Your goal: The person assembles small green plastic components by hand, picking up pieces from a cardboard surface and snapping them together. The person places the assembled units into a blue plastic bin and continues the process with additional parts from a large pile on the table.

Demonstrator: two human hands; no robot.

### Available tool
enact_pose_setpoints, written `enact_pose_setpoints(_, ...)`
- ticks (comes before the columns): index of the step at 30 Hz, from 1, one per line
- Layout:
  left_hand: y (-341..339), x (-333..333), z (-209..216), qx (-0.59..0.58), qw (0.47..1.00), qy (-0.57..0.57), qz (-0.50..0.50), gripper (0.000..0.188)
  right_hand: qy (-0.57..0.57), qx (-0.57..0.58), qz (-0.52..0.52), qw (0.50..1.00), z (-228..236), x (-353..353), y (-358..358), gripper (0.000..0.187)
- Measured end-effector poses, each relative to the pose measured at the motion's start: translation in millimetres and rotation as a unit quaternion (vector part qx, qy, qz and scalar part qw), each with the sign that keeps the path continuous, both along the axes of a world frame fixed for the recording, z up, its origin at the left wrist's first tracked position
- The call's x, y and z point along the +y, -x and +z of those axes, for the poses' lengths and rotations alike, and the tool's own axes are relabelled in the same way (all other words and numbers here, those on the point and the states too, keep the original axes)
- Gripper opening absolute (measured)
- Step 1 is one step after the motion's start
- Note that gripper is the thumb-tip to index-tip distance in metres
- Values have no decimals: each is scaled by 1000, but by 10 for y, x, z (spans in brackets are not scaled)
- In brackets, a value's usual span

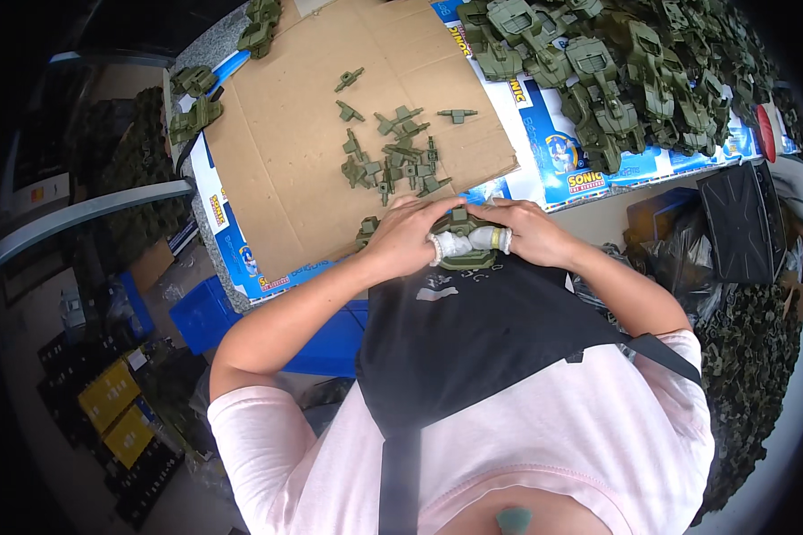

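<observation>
An olive-green plastic toy vehicle body (469, 261) sits between my hands at the table's near edge, against the black apron. My left hand (408, 234) is closed on its left side, and my right hand (528, 232) grips it from the right. Both thumbs wear white cloth covers and press on the body, while the index fingers meet along its far side. Much of the piece is hidden under the fingers. Another green piece (368, 230) shows just left of my left hand. Several small green turret-like parts (406, 160) lie scattered on the cardboard beyond my hands.
The brown cardboard sheet (277, 160) covers the middle of the table. A large heap of green vehicle bodies (598, 80) fills the right side. A few more bodies (194, 116) stand at the left edge. Blue bins (205, 314) sit below; a metal rail (89, 214) runs at left.
</observation>
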State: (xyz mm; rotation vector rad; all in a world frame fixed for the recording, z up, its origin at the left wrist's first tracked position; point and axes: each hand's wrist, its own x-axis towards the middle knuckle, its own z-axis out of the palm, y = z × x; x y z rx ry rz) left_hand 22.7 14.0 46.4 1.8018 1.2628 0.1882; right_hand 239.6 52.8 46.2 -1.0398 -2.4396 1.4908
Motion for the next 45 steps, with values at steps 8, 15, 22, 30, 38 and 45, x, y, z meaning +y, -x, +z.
enact_pose_setpoints(8,444,139,314,-39,997,4,68,81,-22,25,-57,998,-44,125,-167,43)
enact_pose_setpoints(15,477,-323,-26,-299,924,132,198,90,171,26,-41,984,-240,200,-411,48)
enact_pose_setpoints(22,210,-404,88,-280,920,75,262,71,-78,-4,-33,996,376,304,-176,67)
enact_pose_setpoints(30,104,-639,-10,-178,947,-12,266,70,-78,50,93,991,279,-64,547,74)
enact_pose_setpoints(38,80,-634,197,-131,964,-132,188,62,-92,156,153,971,65,27,400,68)
enact_pose_setpoints(45,123,-142,268,-366,859,-219,285,106,75,381,-128,913,540,244,331,72)
